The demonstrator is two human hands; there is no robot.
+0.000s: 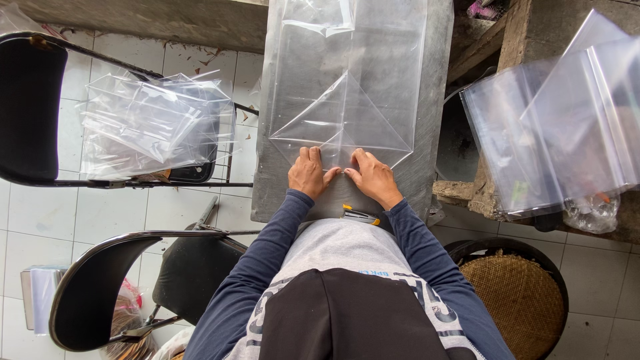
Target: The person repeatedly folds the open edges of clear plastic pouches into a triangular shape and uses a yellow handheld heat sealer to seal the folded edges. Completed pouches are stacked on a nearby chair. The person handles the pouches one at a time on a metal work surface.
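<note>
Left hand (308, 173): I am seeing it lying flat, fingers together, pressing down on the near edge of the clear plastic sheet (347, 100); it is grasping nothing.
Right hand (373, 177): it is lying flat too, fingers spread a little, pressing the same edge just beside the left; thumbs are nearly meeting.
Why so held: I am judging that both palms are pinning the fold so the slippery film is not springing back open.
Sheet, position: it is lying lengthwise on the narrow grey metal table (437, 100), running away from the body.
Sheet, look: transparent, glossy, creasing into a triangle whose point is aiming away from the hands.
Stapler (360, 215): I am noting it resting at the table's near edge, close below the wrists.
Finished pile (153, 123): folded clear pieces are sitting on the black chair (30, 107) to the left.
Stock (553, 127): flat clear sheets are stacking on the bench to the right.
</note>
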